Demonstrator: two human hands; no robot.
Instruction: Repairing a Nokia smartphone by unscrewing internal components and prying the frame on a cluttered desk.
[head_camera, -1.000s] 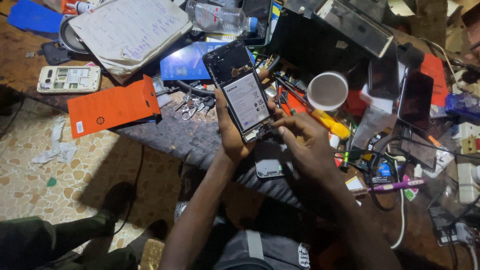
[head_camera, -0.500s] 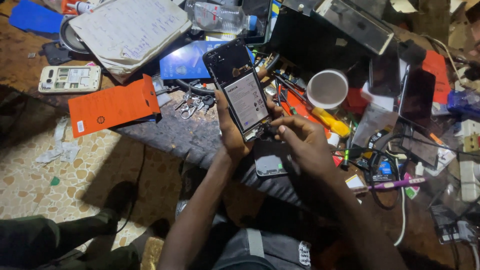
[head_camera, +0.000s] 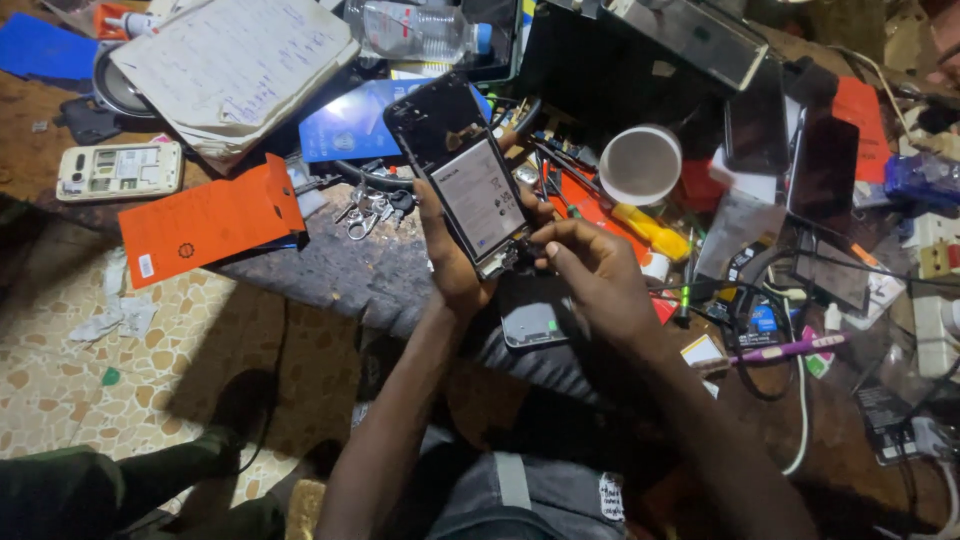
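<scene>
1. At far left, an old white phone body (head_camera: 118, 170) lies face down on the workbench (head_camera: 330, 270), just beside an orange card (head_camera: 205, 217) that hangs over the bench edge.
2. Above them sits a worn notebook (head_camera: 235, 65), with a clear plastic bottle (head_camera: 415, 30) lying behind it.
3. A bunch of keys (head_camera: 368, 212) rests on the bench near my left hand (head_camera: 455, 255).
4. My left hand is wrapped around the lower part of an opened smartphone (head_camera: 465, 175), thumb on one edge and fingers on the other, holding it tilted above the bench with its back cover off and its pale battery showing.
5. My right hand (head_camera: 590, 275) is pinched at the phone's bottom edge, thumb and fingertips closed together; I cannot tell whether they hold a small part or tool.
6. Right of the phone stand a white cup (head_camera: 640, 165) and a yellow-handled screwdriver (head_camera: 650, 230).
7. At far right, dark phones (head_camera: 825, 165) and a purple pen (head_camera: 790, 348) lie among cables.
</scene>
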